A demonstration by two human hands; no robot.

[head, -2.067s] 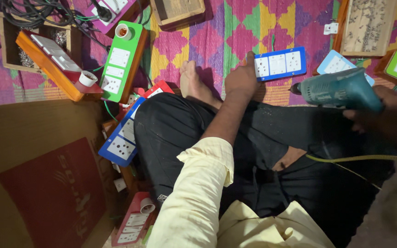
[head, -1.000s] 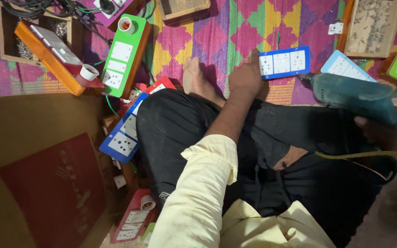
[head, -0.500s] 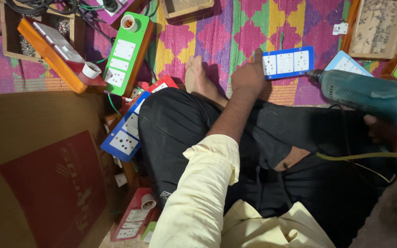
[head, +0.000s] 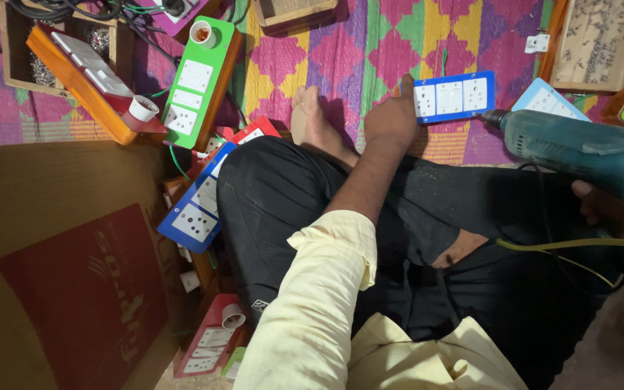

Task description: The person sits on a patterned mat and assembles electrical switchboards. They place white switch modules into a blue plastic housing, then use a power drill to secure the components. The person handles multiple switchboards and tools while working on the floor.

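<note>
Seated cross-legged on a patterned mat (head: 370,50), a person's left hand (head: 391,119) clasps a blue switch board (head: 453,96), while the right hand (head: 615,209), partly out of view, apparently grips a teal drill (head: 572,148) beside it.

switch board (head: 453,97) on mat (head: 370,50) — drill (head: 575,148) right of it
</note>
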